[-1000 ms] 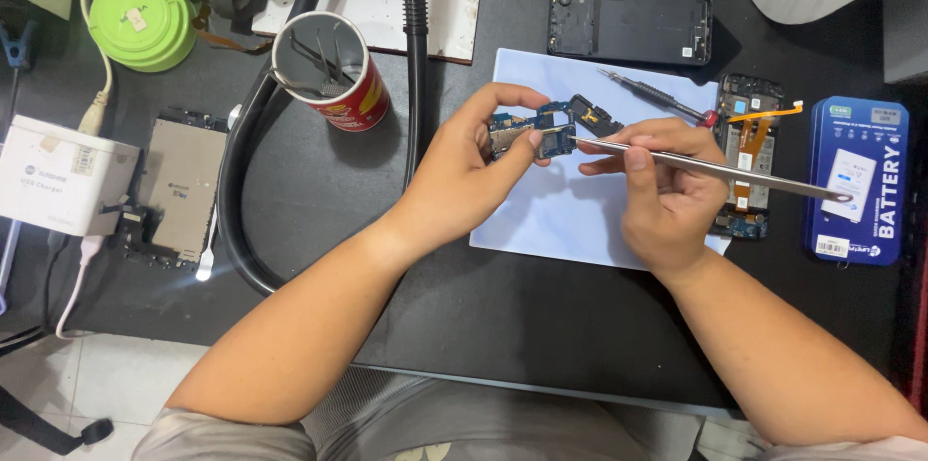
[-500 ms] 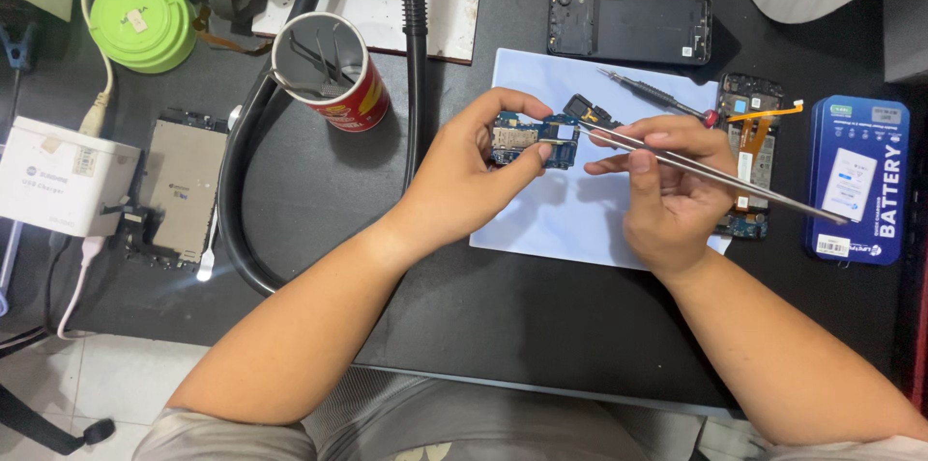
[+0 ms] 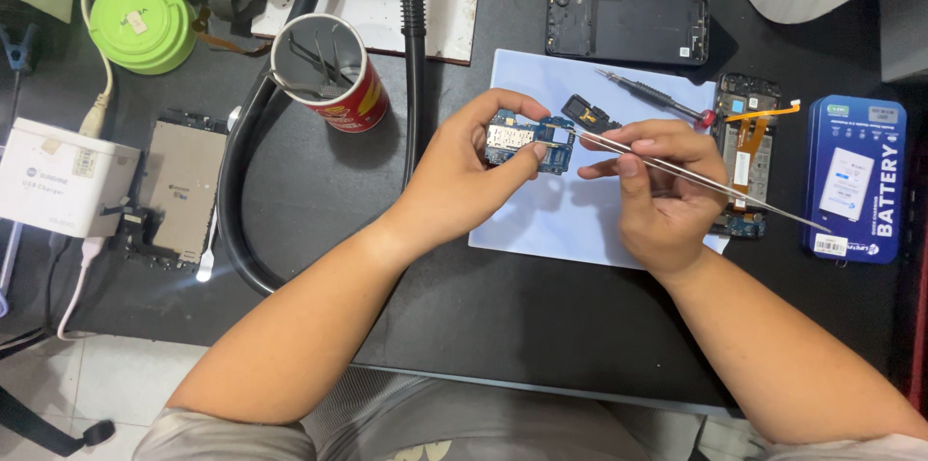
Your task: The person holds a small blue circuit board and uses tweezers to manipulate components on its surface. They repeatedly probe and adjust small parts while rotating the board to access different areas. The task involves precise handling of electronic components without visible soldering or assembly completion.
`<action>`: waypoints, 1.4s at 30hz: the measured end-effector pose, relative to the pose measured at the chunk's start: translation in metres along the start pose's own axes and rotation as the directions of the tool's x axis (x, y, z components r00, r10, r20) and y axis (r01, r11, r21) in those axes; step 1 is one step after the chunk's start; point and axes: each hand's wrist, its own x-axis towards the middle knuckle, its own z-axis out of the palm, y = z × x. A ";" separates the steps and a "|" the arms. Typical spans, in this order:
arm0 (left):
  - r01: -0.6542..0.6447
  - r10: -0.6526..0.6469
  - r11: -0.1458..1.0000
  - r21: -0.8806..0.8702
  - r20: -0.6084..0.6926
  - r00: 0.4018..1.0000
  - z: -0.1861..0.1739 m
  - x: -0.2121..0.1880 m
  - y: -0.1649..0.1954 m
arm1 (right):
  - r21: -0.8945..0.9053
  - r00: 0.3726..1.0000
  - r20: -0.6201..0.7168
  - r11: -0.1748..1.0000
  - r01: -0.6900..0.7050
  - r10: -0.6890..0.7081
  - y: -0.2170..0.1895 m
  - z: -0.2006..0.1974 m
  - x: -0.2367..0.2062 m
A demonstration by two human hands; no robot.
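Note:
My left hand (image 3: 464,171) holds a small blue phone circuit board (image 3: 527,140) between thumb and fingers, above a pale blue work mat (image 3: 541,219). My right hand (image 3: 662,195) grips long metal tweezers (image 3: 696,179), whose tip touches the right edge of the board. A small black part (image 3: 590,113) sits just beyond the tweezers' tip. A red-capped screwdriver (image 3: 652,97) lies on the mat behind my right hand.
A black phone back frame (image 3: 626,24) lies at the far side, an opened phone with an orange flex cable (image 3: 746,137) at the right, next to a blue battery box (image 3: 855,176). A red can of tools (image 3: 329,74), a black hose (image 3: 414,55), a white charger (image 3: 63,176) and another phone frame (image 3: 179,186) stand left.
My left hand has turned the circuit board so its flat face shows more. The tweezers' tip has shifted slightly along the board's right edge.

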 end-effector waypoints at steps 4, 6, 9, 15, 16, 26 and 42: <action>-0.004 0.004 1.000 0.011 -0.006 1.000 0.001 0.000 0.001 | -0.001 1.000 0.005 1.000 0.003 -0.003 0.000 0.000 0.001; 0.009 -0.008 1.000 0.010 -0.012 1.000 0.001 0.000 0.002 | 0.000 1.000 0.004 1.000 0.000 0.000 0.000 0.000 0.001; 0.010 -0.010 1.000 0.015 -0.011 1.000 0.001 -0.001 0.004 | -0.001 1.000 0.005 1.000 -0.004 0.004 0.000 -0.001 0.001; 0.027 -0.026 0.998 0.049 -0.020 0.999 0.002 -0.001 0.006 | 0.008 1.000 0.007 1.000 0.001 -0.001 0.000 0.000 0.000; 0.024 -0.023 0.999 0.045 -0.018 1.000 0.002 -0.001 0.007 | 0.010 1.000 0.005 1.000 0.002 -0.002 0.000 0.000 0.001; 0.000 0.001 0.996 0.087 -0.019 1.000 0.002 -0.002 0.005 | 0.027 0.999 -0.015 0.999 -0.029 0.030 0.002 -0.001 0.000; -0.023 0.025 0.992 0.124 -0.016 1.000 0.002 -0.003 0.007 | 0.025 0.999 -0.028 0.999 -0.033 0.033 0.003 -0.002 -0.001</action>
